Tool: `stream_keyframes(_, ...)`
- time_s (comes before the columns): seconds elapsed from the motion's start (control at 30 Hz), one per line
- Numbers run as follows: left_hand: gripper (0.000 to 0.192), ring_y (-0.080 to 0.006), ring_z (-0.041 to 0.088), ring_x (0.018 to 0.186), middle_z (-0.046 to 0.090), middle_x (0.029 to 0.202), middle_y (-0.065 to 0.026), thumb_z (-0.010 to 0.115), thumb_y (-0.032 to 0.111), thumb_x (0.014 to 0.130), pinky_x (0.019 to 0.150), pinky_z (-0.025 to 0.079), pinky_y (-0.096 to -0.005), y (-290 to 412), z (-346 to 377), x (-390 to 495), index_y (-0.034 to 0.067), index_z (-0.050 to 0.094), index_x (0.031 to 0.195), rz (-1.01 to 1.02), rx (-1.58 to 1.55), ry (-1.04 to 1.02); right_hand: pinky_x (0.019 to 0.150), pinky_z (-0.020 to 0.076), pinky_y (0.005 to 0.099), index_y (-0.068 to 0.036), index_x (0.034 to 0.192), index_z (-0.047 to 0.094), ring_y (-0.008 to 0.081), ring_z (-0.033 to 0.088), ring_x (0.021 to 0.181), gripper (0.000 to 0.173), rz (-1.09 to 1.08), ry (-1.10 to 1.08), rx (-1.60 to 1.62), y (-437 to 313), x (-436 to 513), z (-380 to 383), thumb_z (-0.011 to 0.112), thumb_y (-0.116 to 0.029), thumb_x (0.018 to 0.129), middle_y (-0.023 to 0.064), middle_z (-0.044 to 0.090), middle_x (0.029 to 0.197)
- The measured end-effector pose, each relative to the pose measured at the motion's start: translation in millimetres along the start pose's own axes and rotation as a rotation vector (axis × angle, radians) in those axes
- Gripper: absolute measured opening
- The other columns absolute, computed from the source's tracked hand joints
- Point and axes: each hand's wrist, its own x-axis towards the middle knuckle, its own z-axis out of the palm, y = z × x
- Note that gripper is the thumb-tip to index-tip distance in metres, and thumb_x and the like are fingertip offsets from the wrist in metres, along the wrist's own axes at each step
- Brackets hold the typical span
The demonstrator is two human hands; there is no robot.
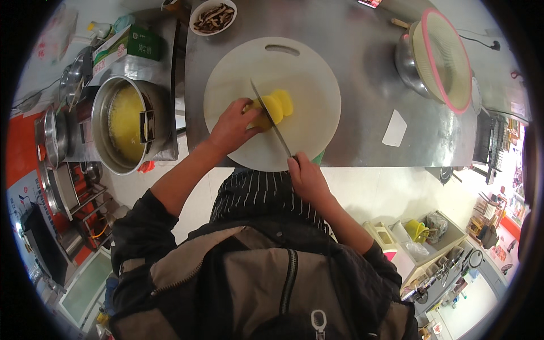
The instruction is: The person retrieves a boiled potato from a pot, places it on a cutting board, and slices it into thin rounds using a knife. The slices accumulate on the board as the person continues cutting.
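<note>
On a round white cutting board [306, 136] lies a yellow, potato-like vegetable [262, 124], partly hidden by fingers and blade. My left hand [233, 126] grips its left part, fingertips close to the knife. My right hand [309, 178] is closed around the handle of a kitchen knife [278, 132]. The blade points up and to the left across the board and meets the yellow piece. Just right of the blade, several yellow slices [281, 103] lean against each other.
The board rests on a steel table [361, 127]. A bowl of dark strips [212, 19] stands at the back left. Left of the table is a large pot [97, 123] with yellow contents. At right are a pink-rimmed strainer [461, 80] in a metal bowl and a white plastic scraper-like piece [395, 128].
</note>
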Motion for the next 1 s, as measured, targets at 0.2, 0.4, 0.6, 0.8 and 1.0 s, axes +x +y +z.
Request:
stream_keyframes(0.2,0.051,-0.0384,0.062,0.117,0.057,0.134,-0.0198,0.087,0.020,0.079,0.099,0.055,-0.0435,-3,1,1,0.009,0.068,0.125,0.018,0.008,0.022,0.071,0.0492,0.0599,0.000,0.111,0.050,0.0550,0.064,0.082,0.033,0.055,-0.047,0.009,-11,-38,-19,0.051,-0.033,0.108,0.0330,0.067,0.083)
stream_keyframes(0.4,0.049,-0.0390,0.060,0.120,0.056,0.136,-0.0202,0.085,0.020,0.081,0.101,0.053,-0.0447,-1,1,-1,0.011,0.067,0.126,-0.015,-0.021,-0.001,0.069,0.0488,0.0603,0.000,0.110,0.049,0.0554,0.064,0.082,0.032,-0.033,0.019,-0.013,6,1,8,0.051,-0.033,0.107,0.0336,0.066,0.082)
stream_keyframes(0.6,0.048,-0.0385,0.059,0.119,0.056,0.135,-0.0193,0.084,0.020,0.081,0.102,0.052,-0.0452,-3,0,-2,0.013,0.067,0.125,-0.025,-0.033,0.018,0.071,0.0486,0.0603,0.000,0.110,0.050,0.0559,0.063,0.082,0.034,0.038,-0.036,-0.012,-8,-22,-6,0.051,-0.034,0.108,0.0334,0.066,0.081)
stream_keyframes(0.8,0.049,-0.0384,0.059,0.118,0.057,0.133,-0.0191,0.085,0.019,0.080,0.100,0.053,-0.0448,-4,2,-1,0.012,0.067,0.125,0.006,-0.027,0.039,0.071,0.0490,0.0606,0.000,0.111,0.051,0.0559,0.063,0.082,0.034,0.035,-0.035,0.004,-10,-31,-11,0.050,-0.033,0.108,0.0331,0.066,0.081)
stream_keyframes(1.0,0.048,-0.0389,0.059,0.118,0.057,0.132,-0.0189,0.085,0.020,0.081,0.100,0.054,-0.0443,-7,0,-1,0.012,0.067,0.124,-0.010,-0.018,0.043,0.072,0.0469,0.0581,-0.001,0.106,0.051,0.0545,0.062,0.087,0.029,-0.037,0.012,-0.018,11,7,18,0.049,-0.030,0.108,0.0299,0.065,0.085)
